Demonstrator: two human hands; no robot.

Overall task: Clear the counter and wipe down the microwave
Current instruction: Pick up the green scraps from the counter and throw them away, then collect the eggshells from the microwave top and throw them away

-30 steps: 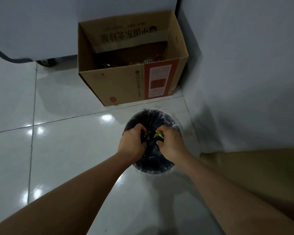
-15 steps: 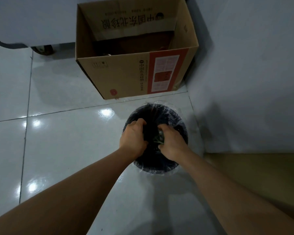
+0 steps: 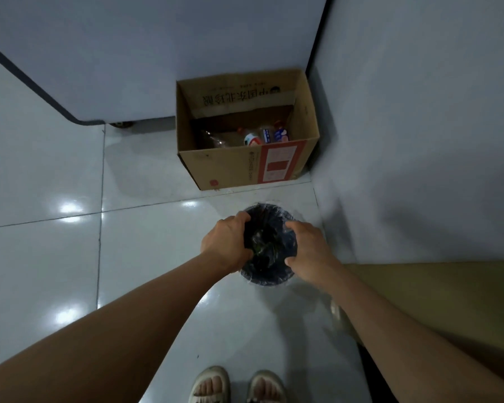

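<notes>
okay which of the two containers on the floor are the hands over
The round black trash bin with the clear liner; the cardboard box sits farther off, untouched.

floor (image 3: 146,257): glossy pale tile, mirrors 4 light spots at left
box (image 3: 230,167): matt brown cardboard, printed red label, upper centre
bin (image 3: 262,279): dark, lined with thin shiny clear plastic film
bottles (image 3: 250,138): clear plastic, inside box
sandals (image 3: 210,385): pale, matt, bottom centre

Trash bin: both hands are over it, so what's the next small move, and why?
Probably draw both hands back. The left hand and right hand sit apart at opposite sides of the trash bin, and the green scraps appear to lie loose inside its clear liner, in neither hand.
</notes>
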